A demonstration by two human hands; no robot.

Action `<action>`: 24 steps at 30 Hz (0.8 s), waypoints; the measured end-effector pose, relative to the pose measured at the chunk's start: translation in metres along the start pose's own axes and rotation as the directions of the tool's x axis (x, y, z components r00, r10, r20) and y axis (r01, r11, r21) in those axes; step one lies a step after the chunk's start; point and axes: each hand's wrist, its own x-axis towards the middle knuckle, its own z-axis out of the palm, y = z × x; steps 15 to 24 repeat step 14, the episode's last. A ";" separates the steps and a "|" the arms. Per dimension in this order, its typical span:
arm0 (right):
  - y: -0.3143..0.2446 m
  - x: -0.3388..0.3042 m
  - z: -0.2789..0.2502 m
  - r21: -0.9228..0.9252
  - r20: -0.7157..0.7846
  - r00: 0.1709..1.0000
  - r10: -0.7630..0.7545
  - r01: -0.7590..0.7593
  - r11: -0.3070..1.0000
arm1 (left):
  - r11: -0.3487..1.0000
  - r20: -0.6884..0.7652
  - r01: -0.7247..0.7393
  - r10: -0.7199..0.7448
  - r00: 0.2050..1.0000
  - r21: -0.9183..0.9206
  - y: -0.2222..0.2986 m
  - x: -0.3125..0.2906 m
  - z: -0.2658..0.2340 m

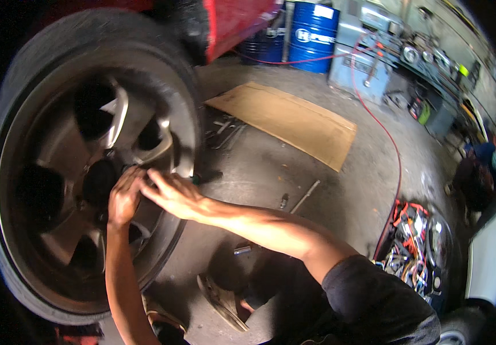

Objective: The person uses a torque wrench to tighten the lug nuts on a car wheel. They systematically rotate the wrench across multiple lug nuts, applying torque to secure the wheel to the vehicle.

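A wheel (58,155) with a dark tyre and bronze spoked rim stands upright at the left, below a red car body (233,23). My left hand (124,198) is at the rim's hub, its fingers bent inward beside the centre. Whatever lies under those fingertips is hidden. Crossing from the right, my right hand (173,194) reaches the same spot, its stretched fingers against or just over the left fingers, thumb apart. A small socket-like metal piece (284,200) and a long metal bar (305,196) lie on the floor to the right.
A flattened cardboard sheet (294,123) lies on the concrete, with several hand tools (225,132) beside it. Nearer me is a short metal cylinder (242,250). A crammed tool box (412,247) stands at right; a red hose (383,123) crosses the floor. Blue drums (315,49) stand behind.
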 end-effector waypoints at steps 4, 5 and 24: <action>-0.004 0.002 0.000 0.403 0.311 0.897 0.314 -0.423 0.811 | 0.961 0.021 0.252 -0.252 0.968 -0.110 0.006 -0.008 0.009; -0.009 0.003 0.004 0.680 0.316 0.818 0.480 -0.549 0.487 | 0.909 0.011 0.351 -0.358 0.934 -0.223 0.005 -0.011 0.015; -0.031 0.010 0.048 0.668 0.127 0.762 0.635 -0.539 0.513 | 0.958 0.004 0.235 -0.239 0.971 0.167 -0.049 -0.039 0.040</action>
